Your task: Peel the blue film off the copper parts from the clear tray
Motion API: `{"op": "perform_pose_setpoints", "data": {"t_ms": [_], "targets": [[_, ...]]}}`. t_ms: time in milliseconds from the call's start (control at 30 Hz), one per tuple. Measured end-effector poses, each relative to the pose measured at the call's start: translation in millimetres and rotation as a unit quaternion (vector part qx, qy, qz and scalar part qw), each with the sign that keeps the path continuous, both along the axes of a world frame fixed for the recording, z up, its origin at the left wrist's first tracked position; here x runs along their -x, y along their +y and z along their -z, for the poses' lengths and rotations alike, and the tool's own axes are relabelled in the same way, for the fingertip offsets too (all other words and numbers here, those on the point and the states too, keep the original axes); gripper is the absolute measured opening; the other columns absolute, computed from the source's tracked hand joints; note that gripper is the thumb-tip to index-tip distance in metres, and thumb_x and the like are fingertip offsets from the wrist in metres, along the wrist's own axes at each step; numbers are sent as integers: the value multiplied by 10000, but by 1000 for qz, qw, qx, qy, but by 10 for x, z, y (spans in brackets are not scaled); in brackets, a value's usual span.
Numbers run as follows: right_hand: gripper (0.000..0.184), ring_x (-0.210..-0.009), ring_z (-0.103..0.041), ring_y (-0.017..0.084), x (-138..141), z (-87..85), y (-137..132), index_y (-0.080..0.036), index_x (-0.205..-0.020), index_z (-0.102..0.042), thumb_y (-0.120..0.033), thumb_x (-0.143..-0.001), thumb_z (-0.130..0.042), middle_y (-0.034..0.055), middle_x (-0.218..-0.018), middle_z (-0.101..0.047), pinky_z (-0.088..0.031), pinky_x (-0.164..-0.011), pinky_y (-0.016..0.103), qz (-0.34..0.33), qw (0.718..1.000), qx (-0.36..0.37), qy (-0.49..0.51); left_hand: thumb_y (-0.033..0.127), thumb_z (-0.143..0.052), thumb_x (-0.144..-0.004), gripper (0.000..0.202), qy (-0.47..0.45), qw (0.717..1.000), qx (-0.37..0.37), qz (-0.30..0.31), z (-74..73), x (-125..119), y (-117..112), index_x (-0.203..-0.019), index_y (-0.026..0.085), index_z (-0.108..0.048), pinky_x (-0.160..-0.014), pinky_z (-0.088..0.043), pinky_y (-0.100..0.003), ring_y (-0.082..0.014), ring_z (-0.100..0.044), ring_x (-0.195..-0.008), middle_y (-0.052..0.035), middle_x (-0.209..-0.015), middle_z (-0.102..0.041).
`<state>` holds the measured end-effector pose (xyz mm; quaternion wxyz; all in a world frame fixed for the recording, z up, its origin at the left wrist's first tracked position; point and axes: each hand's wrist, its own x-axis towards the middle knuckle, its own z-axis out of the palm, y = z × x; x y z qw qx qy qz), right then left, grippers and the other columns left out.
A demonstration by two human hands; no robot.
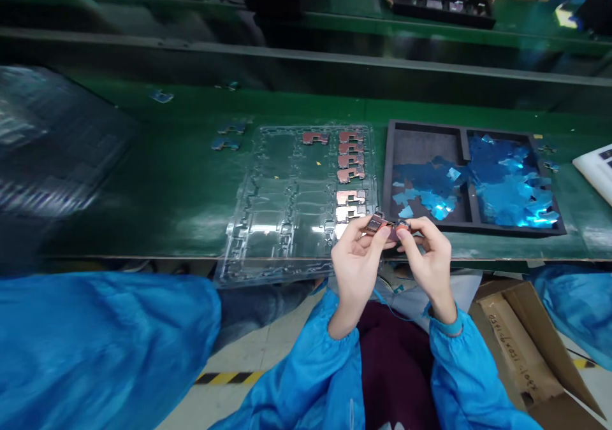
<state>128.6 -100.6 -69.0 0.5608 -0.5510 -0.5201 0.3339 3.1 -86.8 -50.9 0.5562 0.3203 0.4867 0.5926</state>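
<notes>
Left hand (356, 274) and right hand (427, 267) pinching a copper part (383, 225). Only a light fingertip grip, so a possible slip onto the tray (287, 207).

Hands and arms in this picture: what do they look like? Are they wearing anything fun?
The left hand and the right hand are bare, with no gloves. Both arms wear a shiny, bright blue jacket with baggy sleeves, the left sleeve and the right sleeve. A teal band circles the right wrist at the cuff, and a thin blue cord runs near it.
</notes>
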Motion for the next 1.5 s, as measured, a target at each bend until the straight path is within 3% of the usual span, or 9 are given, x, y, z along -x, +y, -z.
{"op": "perform_pose_setpoints", "data": {"t_ms": [233,333,467,733,833,967,1100,1300,1500], "targets": [[364,-674,-601,134,-7,56,18,-210,-798,-637,-388,-1105,-556,-6,-744,-624,-540,-619,251,27,1000,2,2,364,-934,-826,277,19,1000,-3,22,-22,-50,-34,-873,176,-736,-724,-712,-302,-192,-805,-738,-21,-825,-793],[222,-752,-654,142,-11,42,-2,-218,-928,-683,-422,-1007,-723,-3,-864,-654,-568,-610,234,6,998,32,46,395,-941,-815,303,16,999,11,34,-25,-31,-28,-856,173,-738,-736,-714,-323,-211,-809,-766,-34,-834,-795],[313,-610,-618,104,1,7,-35,-220,-892,-662,-482,-907,-832,-37,-798,-634,-567,-533,213,-23,990,82,110,439,-926,-830,319,2,997,14,74,-49,51,-27,-851,172,-755,-726,-715,-357,-219,-797,-718,-52,-843,-806],[460,-527,-645,125,162,59,-128,-200,-769,-666,-570,-1042,-644,-15,-652,-642,-579,-505,235,-51,989,77,111,399,-915,-848,264,74,992,19,103,-136,352,-132,-839,173,-779,-693,-672,-291,-182,-750,-671,-45,-826,-772],[485,-693,-730,151,107,57,-179,-185,-1005,-788,-510,-1140,-455,64,-886,-761,-618,-574,253,-73,990,59,105,348,-891,-864,185,158,983,-7,91,-186,585,-123,-826,194,-795,-766,-657,-277,-208,-759,-837,-51,-896,-772],[402,-822,-757,166,-128,1,-252,-198,-1295,-753,-446,-1144,-475,101,-1090,-794,-633,-612,263,-27,996,49,76,304,-881,-865,111,239,969,-14,55,-276,907,-22,-873,221,-806,-835,-622,-284,-217,-738,-870,-40,-894,-783],[363,-825,-762,174,-353,-51,-304,-201,-1224,-784,-420,-1136,-508,101,-1083,-807,-637,-616,275,24,998,44,40,323,-865,-870,87,311,940,-47,133,-306,1065,144,-852,239,-850,-835,-590,-312,-245,-709,-879,-53,-908,-769],[301,-805,-775,184,-547,-106,-374,-216,-1192,-804,-391,-1111,-573,90,-1066,-822,-648,-617,289,60,997,46,-10,293,-591,-1014,309,422,835,-114,335,-108,1055,346,-1181,286,-851,-848,-569,-350,-254,-708,-890,-56,-944,-722],[277,-774,-774,185,-788,-191,-455,-220,-1151,-819,-393,-1096,-609,77,-1020,-825,-643,-597,290,140,989,32,-38,293,-659,-998,179,469,816,-119,316,116,1050,343,-1074,281,-821,-890,-526,-395,-306,-726,-971,-66,-1004,-807]]}}
